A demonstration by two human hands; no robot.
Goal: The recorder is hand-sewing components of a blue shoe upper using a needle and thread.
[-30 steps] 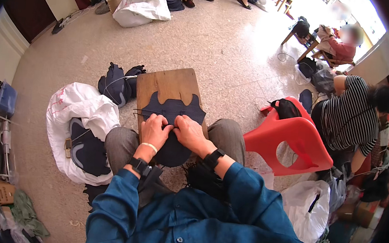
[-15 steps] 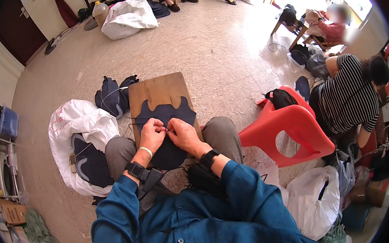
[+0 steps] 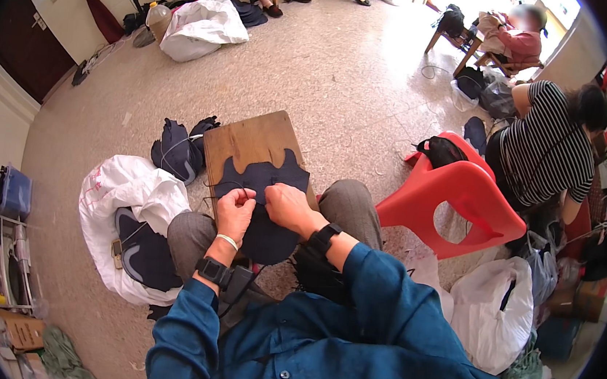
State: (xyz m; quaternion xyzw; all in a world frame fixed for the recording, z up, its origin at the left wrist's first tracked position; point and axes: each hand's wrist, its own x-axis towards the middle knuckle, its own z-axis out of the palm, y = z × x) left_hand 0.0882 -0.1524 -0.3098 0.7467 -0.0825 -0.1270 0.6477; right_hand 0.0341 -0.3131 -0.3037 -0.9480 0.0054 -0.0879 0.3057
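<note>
Two hands meet over a piece of dark cloth (image 3: 270, 241) on a wooden board (image 3: 254, 135)

From my remote seat I see the cloth over the board's near part, its scalloped side toward the bare far edge. The left hand (image 3: 234, 214) has thumb and fingertips pressed together, nearer the board's left edge; the right hand (image 3: 289, 208) curls over the cloth toward the right edge, its fingertips hidden. I cannot tell what either pinches. Left of the board lies a white bag (image 3: 109, 179), right a red stool (image 3: 418, 209)

workshop with people (image 3: 549, 144), tied bundles (image 3: 174, 149)
</note>
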